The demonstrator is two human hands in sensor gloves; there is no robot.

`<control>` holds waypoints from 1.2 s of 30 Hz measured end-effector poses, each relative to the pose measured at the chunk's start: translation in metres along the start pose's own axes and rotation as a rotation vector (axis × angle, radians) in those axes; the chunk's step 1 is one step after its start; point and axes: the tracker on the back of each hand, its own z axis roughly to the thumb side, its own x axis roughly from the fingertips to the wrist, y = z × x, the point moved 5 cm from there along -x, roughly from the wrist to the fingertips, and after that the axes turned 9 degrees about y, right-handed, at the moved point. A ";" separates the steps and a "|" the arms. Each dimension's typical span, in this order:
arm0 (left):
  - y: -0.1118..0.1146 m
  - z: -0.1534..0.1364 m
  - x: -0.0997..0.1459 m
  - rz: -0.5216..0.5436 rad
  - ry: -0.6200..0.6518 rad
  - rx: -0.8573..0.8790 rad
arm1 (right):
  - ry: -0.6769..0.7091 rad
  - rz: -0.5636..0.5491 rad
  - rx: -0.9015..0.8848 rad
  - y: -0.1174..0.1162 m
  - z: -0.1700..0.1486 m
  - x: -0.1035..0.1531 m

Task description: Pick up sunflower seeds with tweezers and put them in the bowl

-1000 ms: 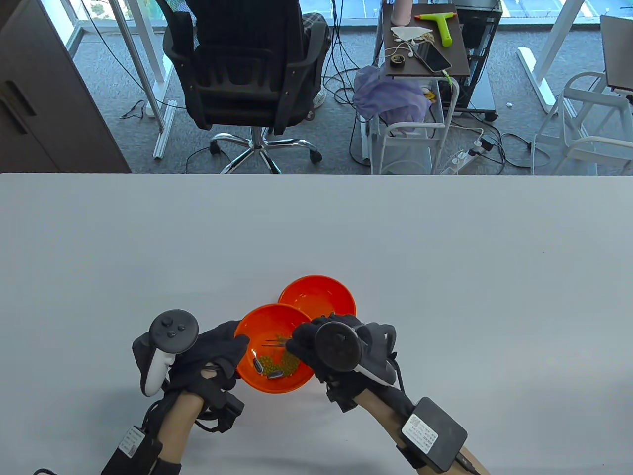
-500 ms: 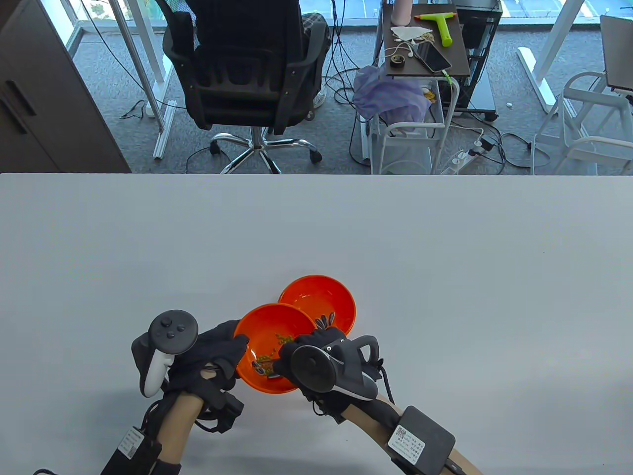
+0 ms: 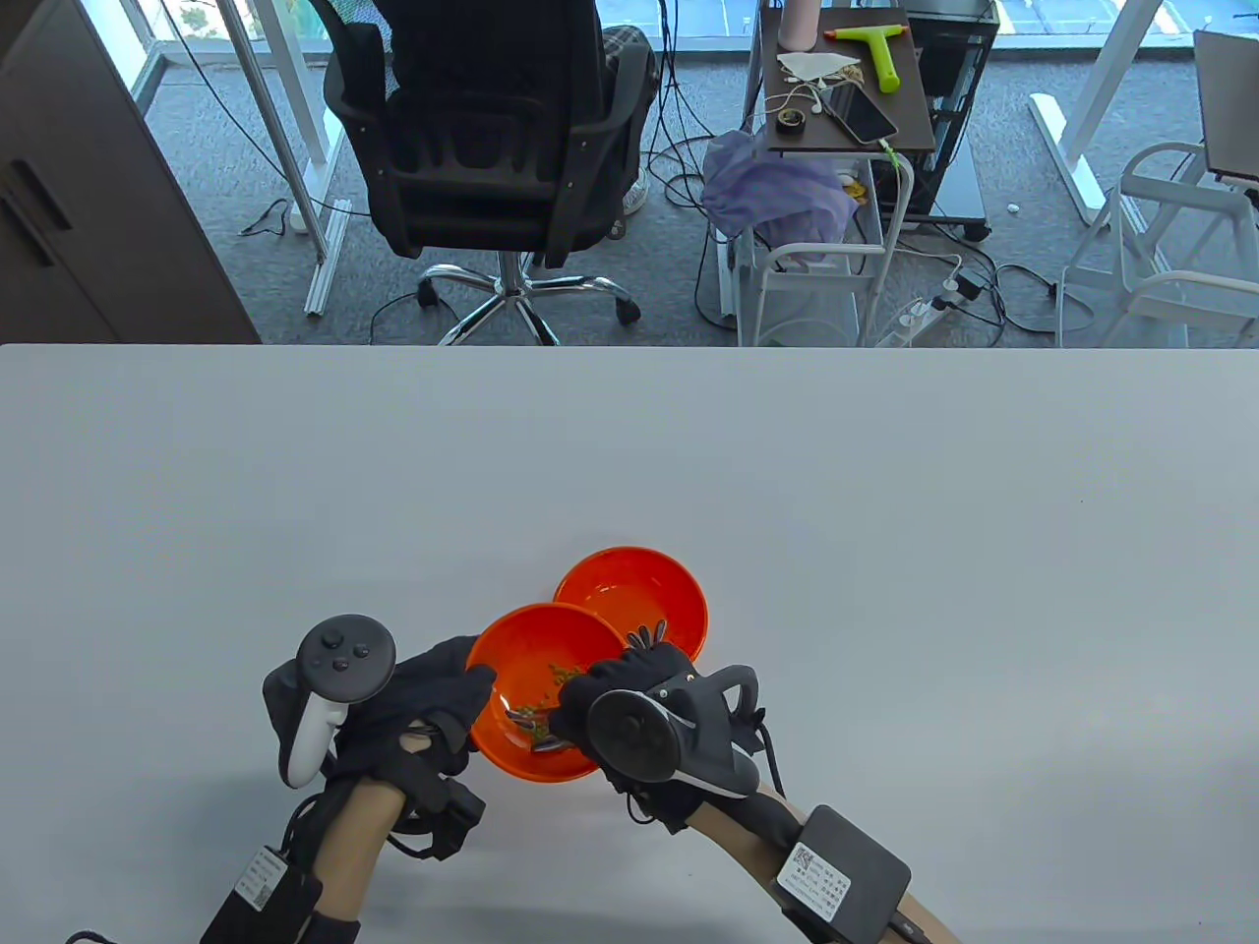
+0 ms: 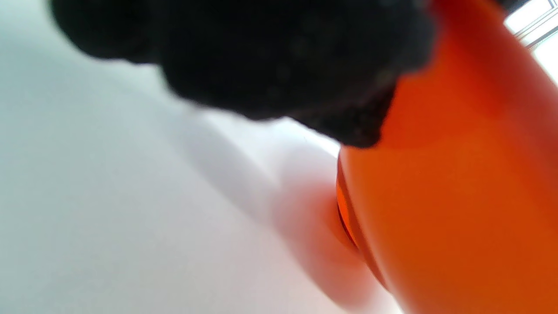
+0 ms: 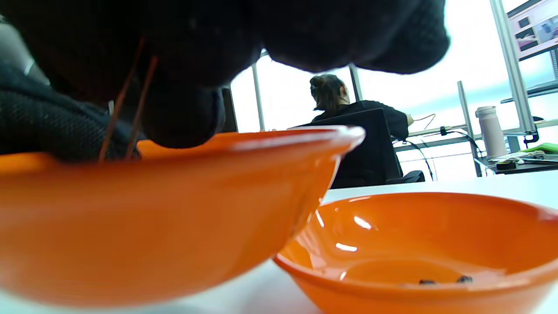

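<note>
The near orange bowl is tilted and holds green beans mixed with striped sunflower seeds. My left hand grips its left rim; in the left wrist view my fingers lie on the bowl's outer wall. My right hand hangs over the bowl's right side and pinches thin tweezers, whose legs drop behind the rim of the near bowl; their tips are hidden. The far orange bowl holds several seeds, which also show in the right wrist view.
The two bowls touch at the near middle of the white table. Beyond the far edge stand an office chair and a cart.
My right hand has moved left and towards me, from over the junction of the bowls to over the near bowl. The seeds in the far bowl have come into view. My left hand has stayed put.
</note>
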 end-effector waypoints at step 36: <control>-0.006 -0.005 -0.001 0.009 -0.028 -0.007 | -0.376 0.098 0.128 -0.021 -0.135 0.011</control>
